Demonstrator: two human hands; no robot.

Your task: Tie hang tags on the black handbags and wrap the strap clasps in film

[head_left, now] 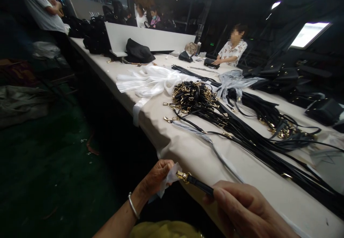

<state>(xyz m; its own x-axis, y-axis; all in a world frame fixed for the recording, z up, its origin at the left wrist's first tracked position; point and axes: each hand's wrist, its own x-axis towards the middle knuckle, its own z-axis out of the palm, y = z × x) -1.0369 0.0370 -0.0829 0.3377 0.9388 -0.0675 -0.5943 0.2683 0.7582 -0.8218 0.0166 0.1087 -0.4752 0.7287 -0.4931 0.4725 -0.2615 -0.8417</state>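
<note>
My right hand (242, 209) pinches a thin black strap (200, 185) that ends in a gold clasp (183, 176), held just off the near table edge. My left hand (156, 177), with a silver bangle on the wrist, is closed on a small clear plastic wrap (170, 179) right at the clasp. On the table beyond lies a heap of black straps with gold clasps (196, 96) and long black straps (268, 141) trailing to the right.
A long cream table (193, 152) runs away from me, bearing white plastic wraps (150, 80), black bags (138, 51) and a white board (150, 37). A person sits at the far end handling a bag; others stand at far left. Dark floor lies left.
</note>
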